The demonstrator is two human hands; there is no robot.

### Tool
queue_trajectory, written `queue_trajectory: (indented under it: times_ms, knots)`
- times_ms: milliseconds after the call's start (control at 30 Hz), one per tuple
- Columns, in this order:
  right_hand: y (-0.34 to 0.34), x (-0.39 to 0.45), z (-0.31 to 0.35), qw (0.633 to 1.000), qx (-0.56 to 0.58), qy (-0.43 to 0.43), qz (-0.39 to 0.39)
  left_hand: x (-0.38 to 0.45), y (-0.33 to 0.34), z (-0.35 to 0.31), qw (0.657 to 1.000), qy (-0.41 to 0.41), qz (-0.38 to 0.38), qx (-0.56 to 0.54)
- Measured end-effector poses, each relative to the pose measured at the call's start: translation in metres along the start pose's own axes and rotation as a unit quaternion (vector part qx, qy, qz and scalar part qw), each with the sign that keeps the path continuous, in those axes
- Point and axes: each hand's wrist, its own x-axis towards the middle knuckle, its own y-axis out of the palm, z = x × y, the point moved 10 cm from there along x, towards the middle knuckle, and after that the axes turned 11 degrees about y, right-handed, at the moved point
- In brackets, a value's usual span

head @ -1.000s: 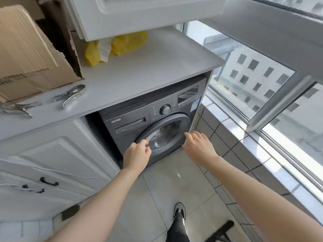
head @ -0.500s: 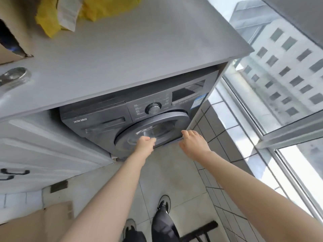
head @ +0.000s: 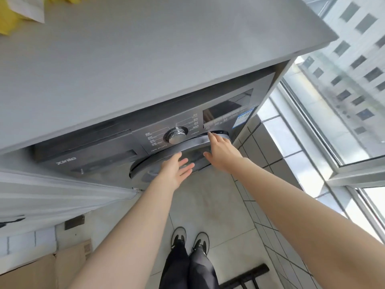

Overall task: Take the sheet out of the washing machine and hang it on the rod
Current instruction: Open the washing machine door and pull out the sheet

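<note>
The dark grey washing machine [head: 100,155] stands under a smooth grey desk [head: 145,59], its round door [head: 193,147] closed. The left hand [head: 175,171] hovers there, fingers straight and apart; the right hand [head: 223,153] touches the door's rim. The sheet is not visible.

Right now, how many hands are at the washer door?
2. The left hand hovers open over the door's front; the right hand reaches the door's upper right rim, fingers extended. Actual contact is unclear.
</note>
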Motion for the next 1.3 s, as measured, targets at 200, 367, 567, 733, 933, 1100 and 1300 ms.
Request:
queue_trajectory:
  times_ms: [200,367,567,733,933,1100,1300]
  knots:
    - [0.017,0.025,-0.007,0.999,-0.015,0.006,0.027,0.012,0.010,0.006,0.996,-0.023,-0.014,-0.089]
    - [0.011,0.030,-0.008,1.000,0.010,-0.015,-0.015,0.021,0.016,0.009,0.995,-0.016,-0.021,-0.099]
    - [0.018,0.024,-0.018,0.999,0.028,-0.017,-0.029,0.026,0.014,0.011,0.997,0.012,-0.027,-0.067]
    - [0.020,0.010,-0.026,0.999,-0.011,0.001,-0.050,0.015,0.006,0.021,0.999,0.012,-0.014,-0.029]
    - [0.031,-0.021,-0.039,0.999,-0.009,0.003,-0.033,-0.006,-0.015,0.051,1.000,0.011,0.005,-0.025]
    - [0.060,-0.056,-0.047,0.998,0.045,0.022,0.039,-0.029,-0.044,0.073,1.000,0.013,-0.001,-0.026]
    - [0.104,-0.111,-0.038,0.989,0.088,0.049,0.110,-0.064,-0.090,0.101,0.997,0.044,-0.056,0.011]
